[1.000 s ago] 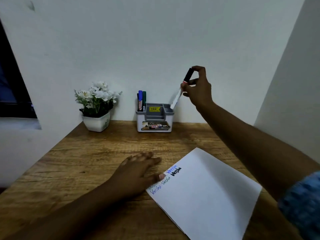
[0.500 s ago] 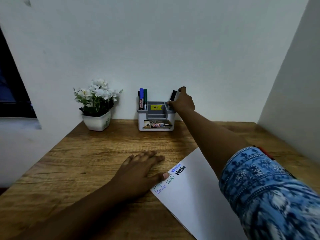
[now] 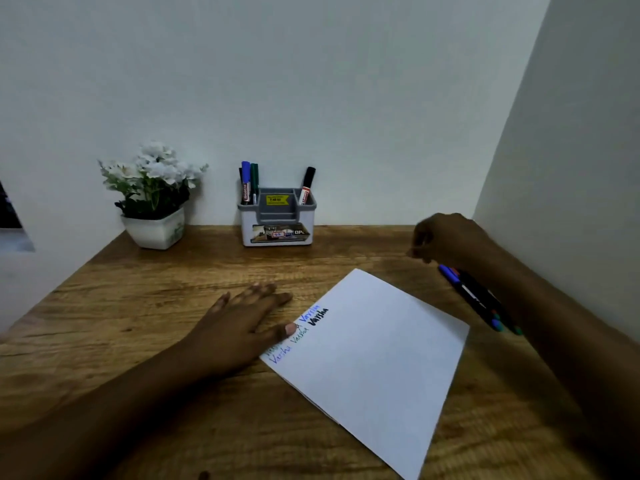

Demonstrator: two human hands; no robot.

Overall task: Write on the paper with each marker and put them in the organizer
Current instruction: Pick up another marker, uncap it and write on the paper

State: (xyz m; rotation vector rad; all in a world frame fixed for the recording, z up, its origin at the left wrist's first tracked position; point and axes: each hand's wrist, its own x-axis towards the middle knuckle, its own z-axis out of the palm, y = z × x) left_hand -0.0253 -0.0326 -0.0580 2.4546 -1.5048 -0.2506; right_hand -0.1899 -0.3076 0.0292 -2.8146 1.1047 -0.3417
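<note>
A white sheet of paper (image 3: 374, 348) lies on the wooden desk (image 3: 145, 306) with words written in blue, green and black near its left corner. My left hand (image 3: 242, 323) lies flat beside that corner, the thumb on the paper. The grey and white organizer (image 3: 277, 220) stands against the back wall. It holds a blue and a green marker (image 3: 250, 181) on the left and a black-capped marker (image 3: 307, 185) on the right. My right hand (image 3: 446, 240) hovers with loosely curled fingers, holding nothing, above several markers (image 3: 478, 296) that lie on the desk right of the paper.
A white pot of white flowers (image 3: 152, 199) stands at the back left of the desk. A wall (image 3: 571, 168) closes the right side, just behind my right arm.
My right hand left the black-capped marker standing in the organizer's right slot, then drew back to the right, over the loose markers. The left hand stayed put.
</note>
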